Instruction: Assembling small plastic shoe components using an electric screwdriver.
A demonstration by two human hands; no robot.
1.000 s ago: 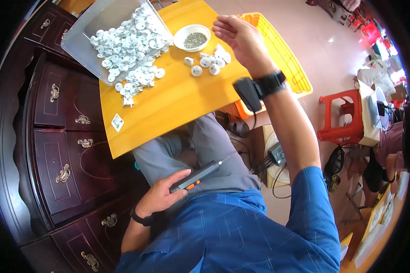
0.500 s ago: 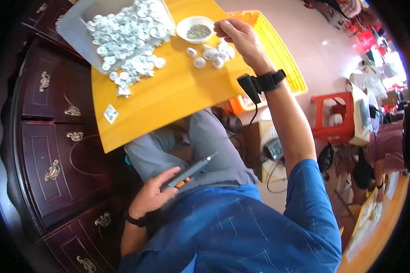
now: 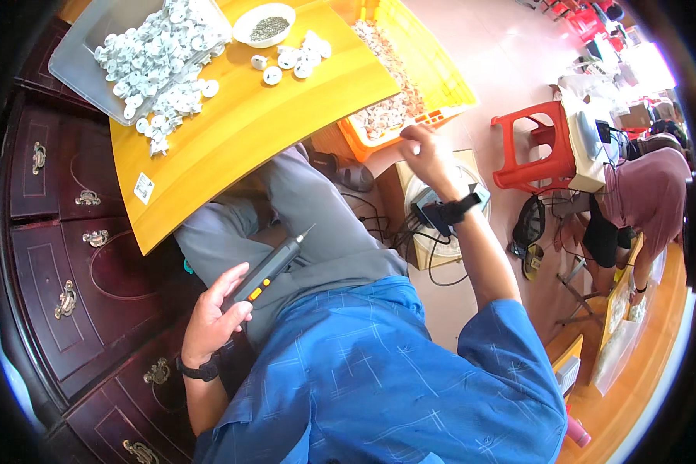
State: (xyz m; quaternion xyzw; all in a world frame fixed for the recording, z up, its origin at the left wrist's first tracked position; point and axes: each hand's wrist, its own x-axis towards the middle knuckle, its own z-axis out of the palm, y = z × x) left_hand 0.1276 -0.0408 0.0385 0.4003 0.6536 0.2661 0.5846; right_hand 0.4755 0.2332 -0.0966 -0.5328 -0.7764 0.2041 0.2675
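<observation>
My left hand (image 3: 213,315) is wrapped round a dark grey electric screwdriver (image 3: 264,272) with orange-yellow buttons, held over my lap with its thin bit pointing up and away. My right hand (image 3: 431,161) is beyond the table's right edge, close to the near rim of an orange-yellow basket (image 3: 450,71). Its fingers are curled together; what they hold, if anything, cannot be made out. Many pale pieces (image 3: 387,85) fill the basket. On the yellow table, a white bowl (image 3: 242,29) holds small metal screws, beside several loose white round parts (image 3: 302,69).
A translucent bin (image 3: 76,63) lies on its side at the table's far left, white parts (image 3: 155,62) spilling out. Dark drawers (image 3: 54,286) stand left. At right are a red stool (image 3: 506,155), a box with cables (image 3: 450,255) and another person (image 3: 646,197) at a bench.
My right hand has moved from above the table by the bowl down and right to the basket's near edge. The head view has shifted, bringing the basket's contents into sight. My left hand keeps the screwdriver.
</observation>
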